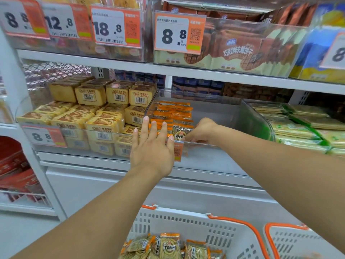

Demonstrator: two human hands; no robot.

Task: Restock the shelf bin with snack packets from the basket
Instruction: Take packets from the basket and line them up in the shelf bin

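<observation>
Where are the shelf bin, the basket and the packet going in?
shelf bin (233,116), head view, bare clear back wall.
basket (186,224), head view, white slotted far wall.
snack packet (182,132), head view, printed front.

A shop aisle: white shelves (115,61) carry clear bins (257,120) of packaged snacks, with orange-and-white price tags (180,32) clipped along the fronts at 12 o'clock, and a shopping basket (186,221) at 6 o'clock.

Clear shelf bin (233,113), orange snack packets (173,113) stacked at left side, rest bare; more packets (169,246) heaped in white basket (186,221) below
</observation>
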